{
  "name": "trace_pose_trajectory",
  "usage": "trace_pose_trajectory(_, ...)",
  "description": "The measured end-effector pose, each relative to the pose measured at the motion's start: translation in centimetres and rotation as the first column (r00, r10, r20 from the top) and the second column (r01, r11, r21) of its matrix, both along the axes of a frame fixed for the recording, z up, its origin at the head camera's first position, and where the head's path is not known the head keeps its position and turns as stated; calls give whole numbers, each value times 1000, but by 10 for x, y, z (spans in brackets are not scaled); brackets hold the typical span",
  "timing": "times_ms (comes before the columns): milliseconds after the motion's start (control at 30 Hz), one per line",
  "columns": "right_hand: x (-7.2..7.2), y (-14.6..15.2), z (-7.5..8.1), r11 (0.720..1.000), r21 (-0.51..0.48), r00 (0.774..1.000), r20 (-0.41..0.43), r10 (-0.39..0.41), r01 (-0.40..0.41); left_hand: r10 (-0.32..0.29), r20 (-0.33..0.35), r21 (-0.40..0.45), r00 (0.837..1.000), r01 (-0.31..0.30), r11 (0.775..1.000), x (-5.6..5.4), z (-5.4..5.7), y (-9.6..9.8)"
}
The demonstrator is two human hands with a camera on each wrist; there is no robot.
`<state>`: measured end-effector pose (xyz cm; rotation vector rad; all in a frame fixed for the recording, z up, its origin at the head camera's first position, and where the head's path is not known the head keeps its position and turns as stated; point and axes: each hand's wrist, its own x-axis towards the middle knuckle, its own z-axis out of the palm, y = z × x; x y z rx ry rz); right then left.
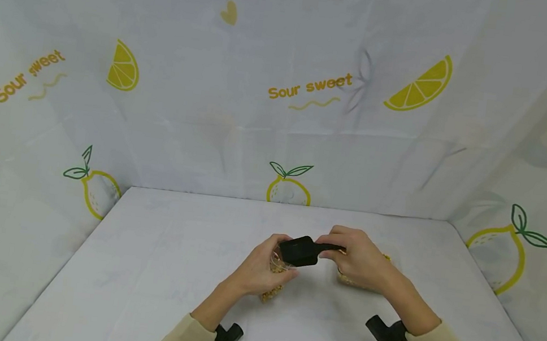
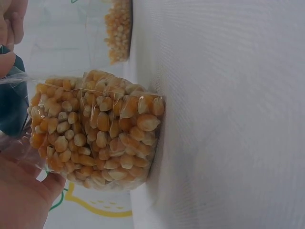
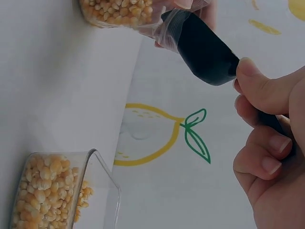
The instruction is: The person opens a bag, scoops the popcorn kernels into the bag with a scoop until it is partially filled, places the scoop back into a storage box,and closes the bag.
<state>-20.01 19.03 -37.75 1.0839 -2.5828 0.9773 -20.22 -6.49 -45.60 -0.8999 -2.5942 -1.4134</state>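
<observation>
My left hand [image 1: 261, 268] grips a clear plastic bag [image 3: 170, 34] around its upper part, thumb on the near side. Corn kernels [image 2: 102, 136] fill the lower part of the bag, which stands on the table. My right hand [image 1: 357, 257] holds a black scoop [image 1: 300, 251] by its handle, thumb along it. The front of the scoop lies in the open mouth of the bag, tilted down toward it. What is inside the scoop is hidden.
To the right, partly behind my right hand, a clear rectangular container [image 3: 105, 183] with corn kernels stands on the white table [image 1: 166, 248]. A white sheet printed with lemons [image 1: 289, 190] hangs behind and at both sides. Black camera mounts [image 1: 230, 336] sit at my wrists.
</observation>
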Motion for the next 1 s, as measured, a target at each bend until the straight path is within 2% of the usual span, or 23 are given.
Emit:
trace_pose_trajectory(200, 1, 7, -8, 998, -52, 998, 58, -31, 34, -1, -12, -7, 1000, 0, 1000, 1, 0, 0)
trace_pose_trajectory(467, 4, 17, -13, 992, -82, 991, 105, -82, 91, 18, 6, 2, 1000, -18, 1000, 3, 0, -1)
trace_pose_trajectory(700, 8, 29, -18, 984, -71, 980, 125, -153, 163, 2, -21, 5, 1000, -2, 1000, 1, -2, 0)
trace_pose_trajectory(1000, 13, 49, -23, 971, -121, 967, 175, -184, 207, -9, -72, 12, 997, 10, 1000, -1, -4, 1)
